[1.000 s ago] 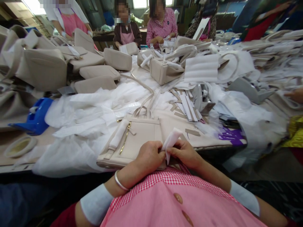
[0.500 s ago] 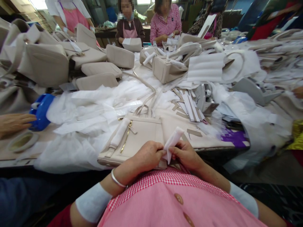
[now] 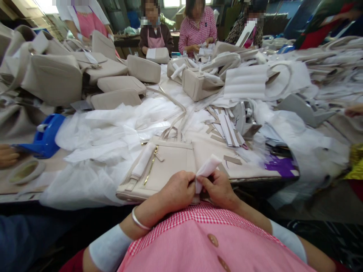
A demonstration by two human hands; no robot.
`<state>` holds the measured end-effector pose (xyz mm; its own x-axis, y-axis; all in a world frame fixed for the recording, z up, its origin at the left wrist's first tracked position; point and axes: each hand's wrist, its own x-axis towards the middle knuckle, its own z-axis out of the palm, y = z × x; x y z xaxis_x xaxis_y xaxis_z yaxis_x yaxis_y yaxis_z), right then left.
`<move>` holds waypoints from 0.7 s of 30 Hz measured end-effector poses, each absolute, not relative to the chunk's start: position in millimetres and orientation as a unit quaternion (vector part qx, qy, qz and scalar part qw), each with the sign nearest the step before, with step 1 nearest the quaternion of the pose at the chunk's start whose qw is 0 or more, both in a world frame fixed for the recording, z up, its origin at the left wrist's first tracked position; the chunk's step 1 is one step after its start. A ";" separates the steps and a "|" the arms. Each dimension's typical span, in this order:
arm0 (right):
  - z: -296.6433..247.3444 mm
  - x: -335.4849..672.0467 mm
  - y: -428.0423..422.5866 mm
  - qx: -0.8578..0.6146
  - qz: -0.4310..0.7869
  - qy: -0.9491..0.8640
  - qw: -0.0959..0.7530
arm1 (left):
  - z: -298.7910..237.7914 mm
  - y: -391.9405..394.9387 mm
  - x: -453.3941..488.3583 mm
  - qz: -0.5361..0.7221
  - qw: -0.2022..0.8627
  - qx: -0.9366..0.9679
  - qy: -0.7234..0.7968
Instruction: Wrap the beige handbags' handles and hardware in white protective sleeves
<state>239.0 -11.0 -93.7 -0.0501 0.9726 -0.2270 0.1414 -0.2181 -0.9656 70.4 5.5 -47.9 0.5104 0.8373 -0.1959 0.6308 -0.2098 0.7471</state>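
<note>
A beige handbag [image 3: 167, 166] with a gold zip pull lies flat at the table's near edge, its straps running away from me. My left hand [image 3: 177, 190] and my right hand [image 3: 217, 189] meet over the bag's near right corner. Both pinch a small folded piece of white foam wrap [image 3: 206, 170] that sticks up between them. A white foam sleeve [image 3: 143, 160] covers one strap on the bag's left side.
White tissue and foam sheets [image 3: 107, 132] cover the table. Beige bags [image 3: 56, 75] pile up at the left and back. Card strips [image 3: 227, 130] lie mid-table. A blue tape dispenser [image 3: 45, 136] sits left, with another person's hand [image 3: 7, 155] beside it. Several people work across the table.
My hands stay at the bag's corner, working the white foam piece slightly. The other person's hand at the left has drawn back from the blue dispenser.
</note>
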 end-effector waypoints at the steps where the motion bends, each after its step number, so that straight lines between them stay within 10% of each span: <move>1: -94.0 238.6 -11.4 -0.575 0.527 -0.489 0.390 | -46.0 5.0 69.5 0.130 0.422 0.764 0.470; 12: -95.6 244.6 -7.2 -0.509 0.604 -0.484 0.378 | -57.7 -1.6 74.4 0.104 0.361 0.764 0.525; 21: -38.3 411.3 129.2 -0.757 0.132 -0.458 0.447 | -69.8 0.9 75.8 0.067 0.274 0.780 0.558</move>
<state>411.3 129.2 -38.3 0.5458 0.8113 0.2094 0.5755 -0.1813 -0.7974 75.8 0.9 -69.8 0.3677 0.9080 -0.2010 0.8341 -0.2265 0.5029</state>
